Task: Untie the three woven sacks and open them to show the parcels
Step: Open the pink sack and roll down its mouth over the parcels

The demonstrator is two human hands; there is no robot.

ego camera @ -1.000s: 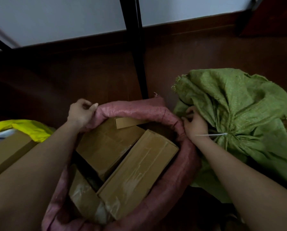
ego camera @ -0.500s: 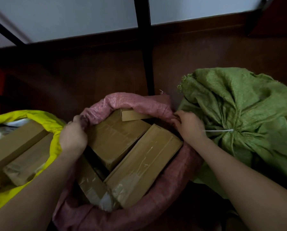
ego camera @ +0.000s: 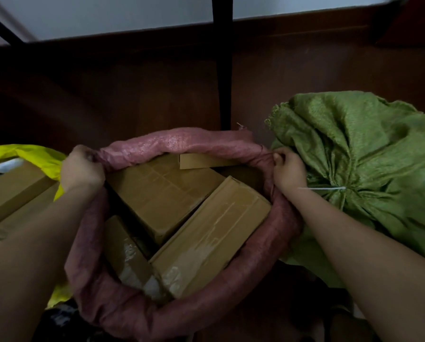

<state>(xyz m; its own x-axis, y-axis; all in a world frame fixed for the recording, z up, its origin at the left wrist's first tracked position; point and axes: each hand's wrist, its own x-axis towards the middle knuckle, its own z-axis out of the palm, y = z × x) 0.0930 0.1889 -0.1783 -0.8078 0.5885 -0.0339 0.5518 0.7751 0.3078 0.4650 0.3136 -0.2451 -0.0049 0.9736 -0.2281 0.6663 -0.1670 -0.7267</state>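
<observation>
Just to the right of your right hand (ego camera: 289, 172), almost touching the wrist, sits the green woven sack (ego camera: 369, 174), the only one of the three with its neck gathered shut. The white zip tie (ego camera: 330, 189) cinching it lies level with your right wrist, its loose tail pointing left toward you, and the bunched mouth fans up and away above the tie. Judging by this, your right hand is much the nearer one for the coming move; your left hand (ego camera: 82, 170) would have to cross the whole pink sack to reach it.

For now both hands have fingers curled tight around the rolled rim of the pink woven sack (ego camera: 177, 144), left hand at its left side and right hand at its right side, spreading the mouth. Inside, the brown cardboard parcels (ego camera: 206, 230) lie exposed, the big ones angled diagonally. The yellow woven sack (ego camera: 36, 156) at your far left is open too, with boxes showing, so the green one looks like what remains.
</observation>
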